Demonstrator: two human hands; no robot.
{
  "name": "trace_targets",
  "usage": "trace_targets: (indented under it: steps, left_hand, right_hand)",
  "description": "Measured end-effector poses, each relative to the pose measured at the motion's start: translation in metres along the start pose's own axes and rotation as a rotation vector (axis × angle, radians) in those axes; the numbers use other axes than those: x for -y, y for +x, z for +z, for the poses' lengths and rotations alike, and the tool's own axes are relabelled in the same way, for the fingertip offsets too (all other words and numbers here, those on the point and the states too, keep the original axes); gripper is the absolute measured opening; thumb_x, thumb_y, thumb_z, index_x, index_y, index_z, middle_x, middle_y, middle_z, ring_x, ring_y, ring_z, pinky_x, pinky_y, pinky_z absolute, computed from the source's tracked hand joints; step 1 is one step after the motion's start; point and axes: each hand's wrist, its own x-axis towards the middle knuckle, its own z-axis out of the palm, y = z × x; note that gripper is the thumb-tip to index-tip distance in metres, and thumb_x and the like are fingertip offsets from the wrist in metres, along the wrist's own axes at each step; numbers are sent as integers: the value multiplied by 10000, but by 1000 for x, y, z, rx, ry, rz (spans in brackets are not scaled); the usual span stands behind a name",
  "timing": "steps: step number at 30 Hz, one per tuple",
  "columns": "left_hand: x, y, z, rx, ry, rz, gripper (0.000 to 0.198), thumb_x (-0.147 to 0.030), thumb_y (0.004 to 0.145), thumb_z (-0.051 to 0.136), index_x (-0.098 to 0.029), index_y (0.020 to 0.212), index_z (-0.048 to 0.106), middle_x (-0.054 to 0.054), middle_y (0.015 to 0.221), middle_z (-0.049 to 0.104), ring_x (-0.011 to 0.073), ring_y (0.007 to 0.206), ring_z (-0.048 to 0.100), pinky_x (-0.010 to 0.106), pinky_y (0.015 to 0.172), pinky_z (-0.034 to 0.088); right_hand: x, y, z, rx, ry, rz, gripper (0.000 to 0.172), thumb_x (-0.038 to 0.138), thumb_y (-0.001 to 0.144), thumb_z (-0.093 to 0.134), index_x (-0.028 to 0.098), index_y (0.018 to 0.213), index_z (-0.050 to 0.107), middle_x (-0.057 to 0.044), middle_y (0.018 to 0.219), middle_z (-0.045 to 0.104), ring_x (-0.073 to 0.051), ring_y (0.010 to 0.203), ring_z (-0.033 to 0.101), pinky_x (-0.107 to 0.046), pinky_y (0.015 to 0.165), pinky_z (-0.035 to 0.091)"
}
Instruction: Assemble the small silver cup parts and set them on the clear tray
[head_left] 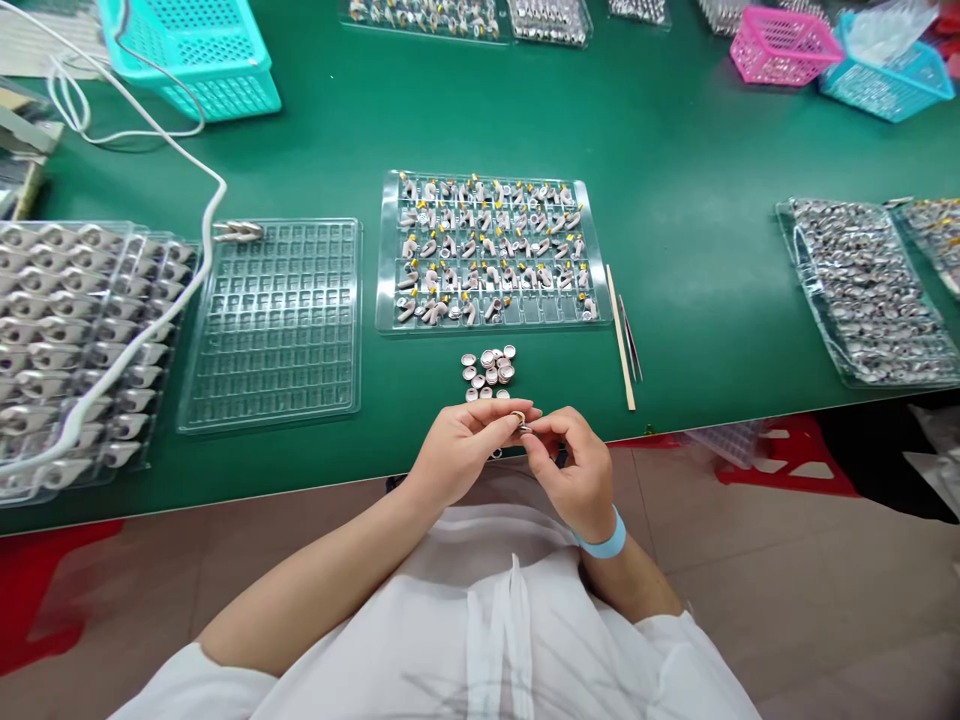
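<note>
Both hands meet at the near edge of the green surface (690, 250), in front of a white garment (517, 620). Between them is 1 small part (519, 420), metallic with a yellowish patch; fingers cover much of it, so its exact shape is hard to make out.

Left hand (461, 440): grip closed to a pinch, thumb and fingers on the part. Right hand (574, 465): thumb and forefinger also pinched on it, from the other side, remaining fingers curled. Pale blue wristband (611, 540) on the right wrist.

Just beyond the left hand, a loose cluster of round caps (491, 375). Farther on, the parts tray (388, 260): 5 rows of small grey pieces (486, 245), many with yellow bits. Beside its right edge lie a pale stick (621, 340) and tweezers (631, 340), nearly parallel.

To the left, a transparent gridded tray (281, 320), a metal piece (238, 232) at its far left corner. Left again, large grey parts (41, 330) in rows, white cable (142, 340) looping across them.

Far left, a turquoise basket (229, 95). Far right, a pink basket (780, 65) beside a blue basket (885, 90); nearer on that side, a tray of metal parts (862, 280).
</note>
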Motion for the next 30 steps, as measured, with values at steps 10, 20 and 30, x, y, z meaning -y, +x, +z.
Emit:
trace_targets:
  steps: [10,20,30]
  left_hand:
    - [-4,-1,3,-56,91,34,162,-247,757,745,-153,879,795,66,888,794,193,797,733,289,770,611]
    - [2,1,2,-69,81,23,194,-274,769,749,-140,905,783,97,929,792,223,816,734,321,767,599]
    - [-1,2,-3,80,-62,-46,315,-293,815,771,-176,1104,724,96,1141,752,227,1014,714,348,925,572]
  right_hand:
    - [-4,-4,-2,19,-2,-11,136,196,875,658,233,997,608,19,821,576,-101,620,498,-251,575,452]
    - [-11,-5,6,-63,-190,-203,190,175,871,677,244,1027,593,-28,868,612,-160,723,571,-293,598,496]
    - [0,2,-8,-17,-22,16,56,212,913,618,226,941,665,-31,882,598,-156,783,596,-270,599,504]
